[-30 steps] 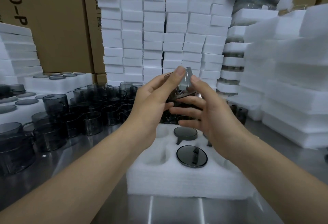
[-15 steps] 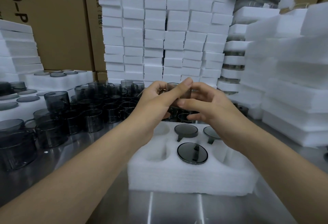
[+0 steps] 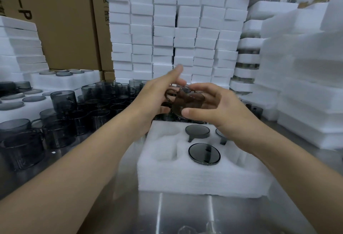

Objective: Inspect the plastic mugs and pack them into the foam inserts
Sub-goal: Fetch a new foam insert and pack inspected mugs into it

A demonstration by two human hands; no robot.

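Head view, left hand (image 3: pixel 154 100), right hand (image 3: pixel 222 111) grip mug (image 3: pixel 187 102) — foam insert (image 3: pixel 185 178) beneath, mugs (image 3: pixel 63 102) beside

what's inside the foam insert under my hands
Three dark mugs sit in its pockets; the two left pockets are empty. The right hand covers part of the far-right mug.

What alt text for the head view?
A person's left hand and right hand hold a smoky grey translucent plastic mug above a white foam insert on a metal table, three mugs already in its pockets. Loose grey mugs stand left; white foam stacks behind.
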